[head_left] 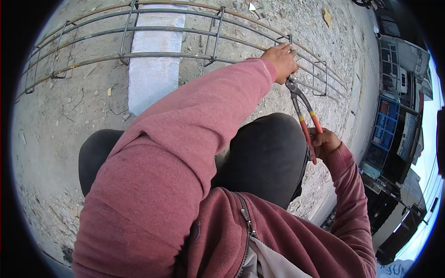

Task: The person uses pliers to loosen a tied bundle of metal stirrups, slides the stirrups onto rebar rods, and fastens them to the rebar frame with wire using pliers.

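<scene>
A long cage of steel rebar with rectangular stirrups runs across the top of the view. My left hand reaches over to its right part, fingers closed around the bars by a stirrup. Just below that hand are the dark jaws of end-cutting pincers, close to the lower bar; whether they grip a wire is hidden. Lower right, my right hand is wrapped round the pincers' red-orange handles, which stand somewhat apart.
A pale flat board lies under the cage on rough, gravelly ground. My bent knees are close beneath my left arm. Thin wire scraps lie at the left. Buildings with a blue gate stand at the far right.
</scene>
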Available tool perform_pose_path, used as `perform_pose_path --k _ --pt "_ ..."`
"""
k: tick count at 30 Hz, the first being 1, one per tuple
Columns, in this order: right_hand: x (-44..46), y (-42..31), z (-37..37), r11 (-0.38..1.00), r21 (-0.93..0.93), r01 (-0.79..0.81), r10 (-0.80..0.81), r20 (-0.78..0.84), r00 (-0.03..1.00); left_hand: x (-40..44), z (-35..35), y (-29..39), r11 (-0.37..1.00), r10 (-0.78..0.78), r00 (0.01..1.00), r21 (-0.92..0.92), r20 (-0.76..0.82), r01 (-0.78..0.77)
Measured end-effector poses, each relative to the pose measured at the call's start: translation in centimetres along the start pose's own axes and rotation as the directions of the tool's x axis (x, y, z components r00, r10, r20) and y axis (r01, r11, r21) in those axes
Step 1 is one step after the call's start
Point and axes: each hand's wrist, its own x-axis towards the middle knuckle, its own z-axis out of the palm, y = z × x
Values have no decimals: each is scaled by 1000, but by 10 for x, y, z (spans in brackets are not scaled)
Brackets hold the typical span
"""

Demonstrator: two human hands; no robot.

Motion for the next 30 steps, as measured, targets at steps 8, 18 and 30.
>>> perform_pose_path --k 8,18,30 --pt "11 13 -4 588 -802 -106 -461 -441 770 2 0 -6 1000 16 1000 9 -15 -16" --pt "46 27 -14 37 -917 -397 -893 -208 399 4 1 -8 999 48 998 -21 -26 -49" --pt "81 17 -77 41 -998 48 -918 -19 395 7 7 -6 998 51 999 29 -21 -50"
